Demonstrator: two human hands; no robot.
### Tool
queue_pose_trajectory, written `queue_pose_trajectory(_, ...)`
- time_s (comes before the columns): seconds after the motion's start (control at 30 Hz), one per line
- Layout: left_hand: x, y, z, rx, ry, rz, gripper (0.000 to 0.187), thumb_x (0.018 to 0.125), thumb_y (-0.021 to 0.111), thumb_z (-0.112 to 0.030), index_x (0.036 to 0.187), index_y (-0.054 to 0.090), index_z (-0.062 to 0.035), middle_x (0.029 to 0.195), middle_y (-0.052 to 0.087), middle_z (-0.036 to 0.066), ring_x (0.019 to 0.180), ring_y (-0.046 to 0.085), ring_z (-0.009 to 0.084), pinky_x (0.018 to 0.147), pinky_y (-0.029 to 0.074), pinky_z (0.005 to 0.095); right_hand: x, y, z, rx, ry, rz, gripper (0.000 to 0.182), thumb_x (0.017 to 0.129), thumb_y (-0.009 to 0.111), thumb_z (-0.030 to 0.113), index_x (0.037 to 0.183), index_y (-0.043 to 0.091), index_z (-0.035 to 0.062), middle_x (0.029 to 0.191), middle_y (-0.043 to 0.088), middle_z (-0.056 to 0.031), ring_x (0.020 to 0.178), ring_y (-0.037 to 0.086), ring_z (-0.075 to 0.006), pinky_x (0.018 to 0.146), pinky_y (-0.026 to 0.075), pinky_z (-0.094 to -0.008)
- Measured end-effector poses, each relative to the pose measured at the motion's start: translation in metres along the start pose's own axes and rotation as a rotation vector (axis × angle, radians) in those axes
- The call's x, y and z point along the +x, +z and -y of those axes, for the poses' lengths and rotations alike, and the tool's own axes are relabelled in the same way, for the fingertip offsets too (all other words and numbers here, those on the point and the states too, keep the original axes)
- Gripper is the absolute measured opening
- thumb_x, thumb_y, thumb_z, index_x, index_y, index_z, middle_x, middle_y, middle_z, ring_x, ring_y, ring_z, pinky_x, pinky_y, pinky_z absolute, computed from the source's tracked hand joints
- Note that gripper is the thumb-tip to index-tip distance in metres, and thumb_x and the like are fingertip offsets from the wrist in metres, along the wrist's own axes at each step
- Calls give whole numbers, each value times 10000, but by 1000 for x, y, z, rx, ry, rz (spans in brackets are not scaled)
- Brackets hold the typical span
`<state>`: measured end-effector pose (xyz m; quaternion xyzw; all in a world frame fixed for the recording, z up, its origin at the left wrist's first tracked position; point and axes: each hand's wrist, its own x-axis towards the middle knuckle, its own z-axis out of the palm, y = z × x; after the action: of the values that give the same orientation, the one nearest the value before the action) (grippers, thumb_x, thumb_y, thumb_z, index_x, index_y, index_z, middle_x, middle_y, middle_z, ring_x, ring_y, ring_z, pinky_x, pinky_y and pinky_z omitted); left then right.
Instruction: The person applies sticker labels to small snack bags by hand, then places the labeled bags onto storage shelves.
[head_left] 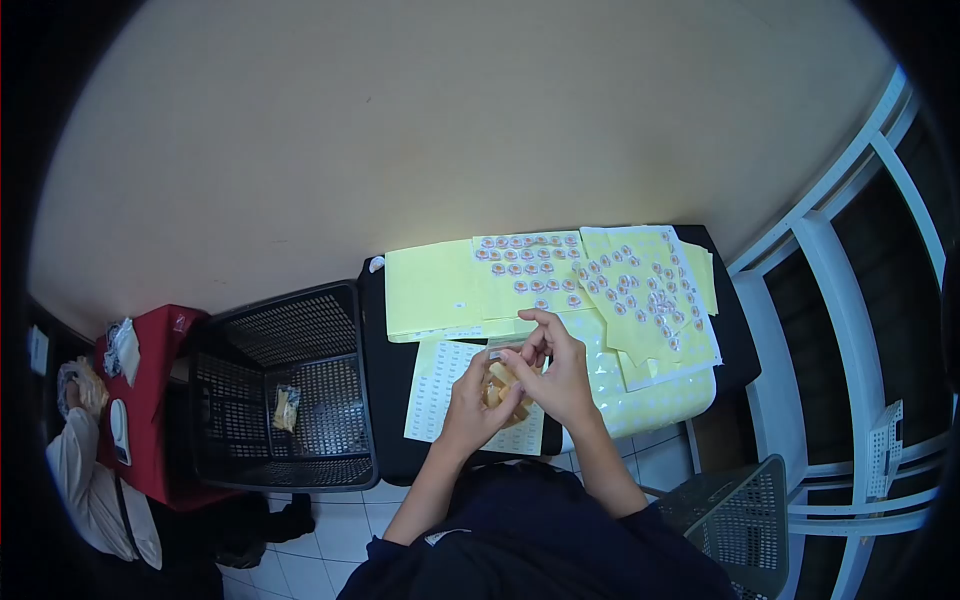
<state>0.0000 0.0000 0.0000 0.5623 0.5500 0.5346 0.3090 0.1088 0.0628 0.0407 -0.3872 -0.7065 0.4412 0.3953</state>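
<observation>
Between my two hands is a small clear bag [497, 374] with pale yellow-brown pieces in it. My left hand [474, 405] has its fingers closed round the bag's left side. My right hand [556, 375] is at the bag's upper right, thumb on its top edge and fingers bent above it. Beneath the hands lies a white sheet with rows of small printed labels [430, 388]. Behind them are yellow sheets [430, 290] and backing sheets with many round red-and-white stickers [527, 255].
At the left a black crate [365, 400] holds one filled bag [286, 408]. Beyond it, a person in a light sleeve [85, 475] handles a bag by a red-covered table [150, 400]. A grey basket [735, 515] stands lower right; white metal framing [840, 300] is farther right.
</observation>
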Motion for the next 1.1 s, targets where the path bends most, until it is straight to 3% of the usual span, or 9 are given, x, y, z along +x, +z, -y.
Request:
queue_pose_trajectory(0.2,4,3,-11,43,83,-5,404,724,620,-100,1067,424,-15,914,575,170,827,600,249,688,471,318,4,-4,-1,6,-46,-49,431,650,688,49,1027,484,6,578,459,-19,505,473,-69,483,417,-201)
queue_pose_trajectory(0.3,1,7,-11,-49,-38,22,408,732,621,-96,1073,415,-7,900,578,147,828,592,202,691,468,307,1,-11,-3,47,-54,-97,440,634,699,45,1016,487,0,564,448,-13,486,458,-67,462,399,-200)
queue_pose_trajectory(0.4,0,15,0,-285,-77,-15,419,754,595,-64,1107,379,-3,956,560,134,887,560,177,746,450,289,-5,-17,-14,-12,-72,-144,420,631,701,46,994,496,-5,633,477,-29,572,484,-79,524,417,-214)
queue_pose_trajectory(0.47,0,17,3,-496,-32,-144,443,769,557,-18,1151,332,-6,1016,527,135,942,524,170,796,425,277,-15,-17,-22,-200,-319,-473,464,642,691,38,1041,457,-4,865,504,-80,715,523,-128,627,438,-238)
queue_pose_trajectory(0.5,-1,16,4,-501,-34,-145,443,769,557,-18,1151,332,-6,1016,527,135,942,524,170,796,425,277,-20,-14,-21,-205,-317,-471,464,642,691,38,1041,457,-4,865,504,-80,715,523,-128,627,438,-238)
queue_pose_trajectory(0.6,-4,14,6,-550,-104,-169,428,786,524,2,1157,312,-11,1041,516,153,949,516,168,794,424,273,-38,0,-24,170,-80,-182,685,676,672,40,1218,256,-9,1183,343,-147,889,535,-222,732,456,-288)
queue_pose_trajectory(0.77,-17,11,1,-580,-136,-114,383,798,515,-7,1121,309,-1,1040,528,166,913,532,164,774,434,270,-65,14,-17,348,-6,-217,733,699,648,17,1267,187,-11,1174,344,-173,984,511,-257,780,474,-294)
queue_pose_trajectory(0.83,-22,7,2,-596,-137,-88,373,801,513,-10,1110,305,2,1041,531,169,900,538,162,767,438,270,-72,17,-10,405,40,-187,749,696,613,-63,1279,146,-10,1217,286,-159,1023,486,-237,838,432,-275)
queue_pose_trajectory(1.1,-40,-2,4,-536,-103,162,413,782,543,-15,1112,294,-8,1077,519,157,917,535,179,777,441,281,-116,36,-10,511,66,-370,722,705,624,-24,1271,176,-6,1212,298,-167,1037,472,-251,839,440,-295)
